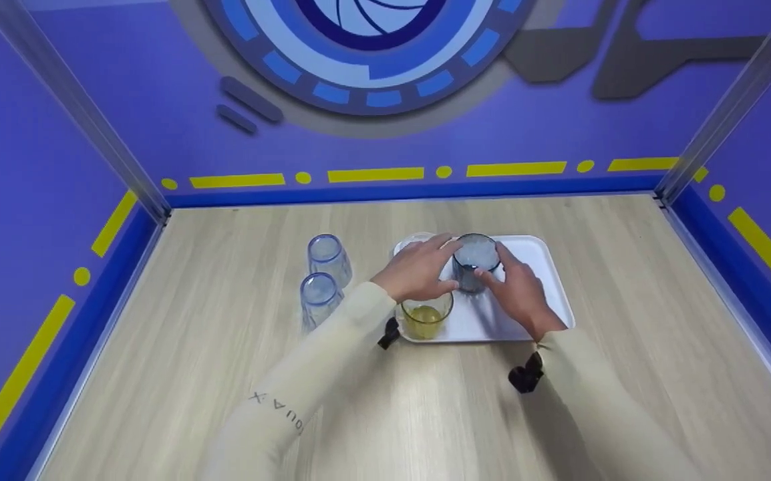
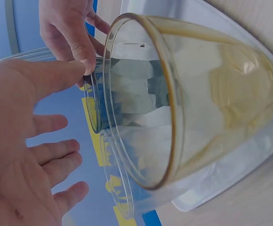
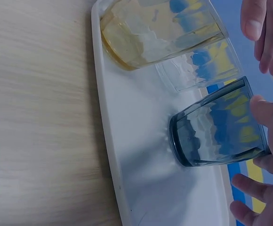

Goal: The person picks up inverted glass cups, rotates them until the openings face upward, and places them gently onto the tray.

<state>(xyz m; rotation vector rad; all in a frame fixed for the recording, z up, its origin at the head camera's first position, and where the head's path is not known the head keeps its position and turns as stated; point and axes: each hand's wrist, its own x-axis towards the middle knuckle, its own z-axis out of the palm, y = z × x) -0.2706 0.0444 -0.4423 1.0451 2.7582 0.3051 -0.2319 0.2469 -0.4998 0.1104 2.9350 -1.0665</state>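
Note:
My right hand (image 1: 522, 294) holds a grey-blue glass (image 1: 469, 279) near its rim, thumb on one side and fingers on the other. The glass is upright over the white tray (image 1: 542, 267); whether its base touches the tray I cannot tell. Beside that rim is my left hand (image 1: 415, 270), its fingers extended and spread in the left wrist view, holding nothing. Below the left hand, an amber glass (image 2: 230, 89) stands upright at the tray's near left corner. Behind it is a clear glass (image 3: 188, 68), mostly hidden by the left hand in the head view.
Two bluish glasses stand left of the tray on the wooden table (image 1: 225, 300): one farther back (image 1: 330, 259), the other glass (image 1: 319, 297) partly behind the left sleeve (image 1: 319, 361). Blue panels (image 1: 372, 150) with yellow marks border the table at the back and sides.

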